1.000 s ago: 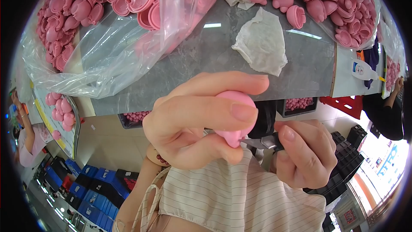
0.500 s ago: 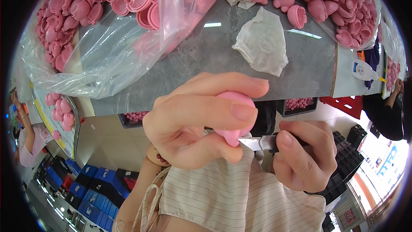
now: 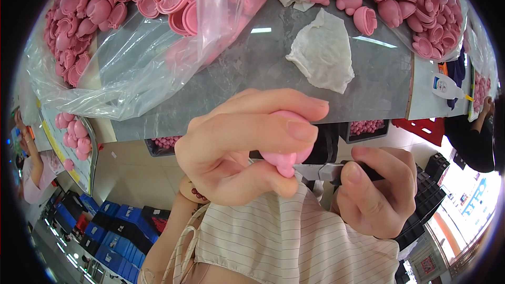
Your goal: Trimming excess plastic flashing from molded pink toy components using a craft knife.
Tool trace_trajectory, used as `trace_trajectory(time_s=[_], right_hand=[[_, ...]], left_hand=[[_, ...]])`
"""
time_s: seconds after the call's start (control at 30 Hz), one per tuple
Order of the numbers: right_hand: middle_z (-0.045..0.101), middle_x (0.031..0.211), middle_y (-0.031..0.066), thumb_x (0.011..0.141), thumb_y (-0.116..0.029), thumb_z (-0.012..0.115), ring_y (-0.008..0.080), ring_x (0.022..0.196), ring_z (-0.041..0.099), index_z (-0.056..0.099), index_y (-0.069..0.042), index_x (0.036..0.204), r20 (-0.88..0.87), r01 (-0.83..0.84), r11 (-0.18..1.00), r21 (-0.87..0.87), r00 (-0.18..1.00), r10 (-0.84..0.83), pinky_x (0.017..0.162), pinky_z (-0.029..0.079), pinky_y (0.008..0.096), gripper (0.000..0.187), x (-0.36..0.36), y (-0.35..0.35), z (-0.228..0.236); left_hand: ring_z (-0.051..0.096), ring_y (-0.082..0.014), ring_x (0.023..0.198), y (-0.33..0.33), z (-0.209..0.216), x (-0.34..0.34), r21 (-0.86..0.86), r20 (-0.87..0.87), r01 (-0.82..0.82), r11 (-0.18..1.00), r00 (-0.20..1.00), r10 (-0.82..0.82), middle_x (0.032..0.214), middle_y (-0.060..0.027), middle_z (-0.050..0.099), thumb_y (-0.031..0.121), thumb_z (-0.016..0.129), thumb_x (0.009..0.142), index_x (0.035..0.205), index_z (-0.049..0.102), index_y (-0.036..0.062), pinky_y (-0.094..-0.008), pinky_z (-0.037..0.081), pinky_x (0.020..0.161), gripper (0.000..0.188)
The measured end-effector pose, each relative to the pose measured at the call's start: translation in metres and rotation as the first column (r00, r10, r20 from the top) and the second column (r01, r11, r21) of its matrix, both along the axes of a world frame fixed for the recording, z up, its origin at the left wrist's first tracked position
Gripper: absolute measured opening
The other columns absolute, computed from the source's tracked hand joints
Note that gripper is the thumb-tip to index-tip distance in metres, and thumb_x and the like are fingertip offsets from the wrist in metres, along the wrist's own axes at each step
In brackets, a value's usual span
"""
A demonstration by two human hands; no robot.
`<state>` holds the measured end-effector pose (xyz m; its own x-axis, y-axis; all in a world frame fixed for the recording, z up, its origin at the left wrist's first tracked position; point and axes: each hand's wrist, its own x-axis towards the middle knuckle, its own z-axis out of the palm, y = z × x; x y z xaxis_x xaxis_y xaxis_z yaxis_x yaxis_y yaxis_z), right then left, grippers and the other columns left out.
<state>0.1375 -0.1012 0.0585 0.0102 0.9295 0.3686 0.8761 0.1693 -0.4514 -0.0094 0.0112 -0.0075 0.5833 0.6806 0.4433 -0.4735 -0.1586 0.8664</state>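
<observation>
Head cam looks straight down at my hands, held close over the striped top. My left hand is pinched around a small pink rubber piece, index finger over the top and thumb underneath. My right hand is clenched on a metal cutting tool, its tip touching the underside of that pink piece. Above the grip sits the grey table with a crumpled white cloth, a clear plastic bag off to the upper left, and heaps of pink pieces.
</observation>
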Motion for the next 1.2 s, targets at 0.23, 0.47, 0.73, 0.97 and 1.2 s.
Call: trace_trajectory(time_s=[0.23,0.47,0.73,0.97,1.2], right_hand=[[0.056,0.067,0.0048,0.047,-0.016,0.066,0.0099,0.044,0.042,0.067,-0.016,0.078,0.009,0.101,0.936,0.337,0.994,-0.110,0.034,0.028,0.0166,0.031,0.003,0.011,-0.020],[0.056,0.060,0.0057,0.046,-0.009,0.064,0.0102,0.041,0.046,0.066,-0.010,0.076,-0.168,0.108,0.938,0.329,0.984,-0.054,0.032,0.031,0.0156,0.030,-0.005,0.018,-0.024],[0.055,0.060,0.0054,0.046,-0.008,0.064,0.0098,0.041,0.045,0.067,-0.010,0.077,-0.146,0.097,0.946,0.311,0.988,-0.053,0.032,0.031,0.0156,0.031,-0.002,0.017,-0.020],[0.055,0.082,0.0182,0.058,0.004,0.056,0.0219,0.058,0.050,0.059,-0.005,0.097,-0.033,-0.043,0.997,0.069,0.998,0.046,0.047,0.042,0.0252,0.040,0.003,0.004,-0.007],[0.056,0.064,0.0046,0.051,-0.011,0.066,0.0092,0.042,0.044,0.067,-0.014,0.080,-0.097,0.101,0.957,0.271,0.992,-0.077,0.032,0.029,0.0156,0.030,-0.003,0.014,-0.018]], left_hand=[[0.054,-0.0208,0.061,0.002,-0.003,0.001,0.010,0.018,0.041,0.999,0.999,-0.041,0.101,-0.0327,0.048,0.014,0.062,0.073,0.106,0.043,0.0084,-0.0272,0.047,0.054,0.038],[0.054,-0.0218,0.064,0.003,0.004,-0.003,0.025,-0.020,0.048,0.999,0.999,-0.048,0.106,-0.0341,0.045,0.010,0.058,0.073,0.107,0.042,0.0103,-0.0269,0.046,0.055,0.037],[0.054,-0.0203,0.063,0.000,-0.001,0.000,-0.004,0.009,0.005,1.000,1.000,-0.005,0.102,-0.0329,0.047,0.021,0.062,0.075,0.105,0.043,0.0106,-0.0258,0.046,0.054,0.037],[0.053,-0.0190,0.057,-0.001,-0.001,0.003,-0.054,0.022,-0.019,0.998,1.000,0.021,0.098,-0.0323,0.049,0.023,0.060,0.076,0.104,0.043,0.0095,-0.0255,0.046,0.053,0.035],[0.052,-0.0183,0.058,0.000,0.000,0.002,-0.047,0.061,0.022,0.999,0.998,-0.019,0.100,-0.0345,0.048,0.017,0.059,0.075,0.106,0.044,0.0088,-0.0254,0.046,0.054,0.035]])
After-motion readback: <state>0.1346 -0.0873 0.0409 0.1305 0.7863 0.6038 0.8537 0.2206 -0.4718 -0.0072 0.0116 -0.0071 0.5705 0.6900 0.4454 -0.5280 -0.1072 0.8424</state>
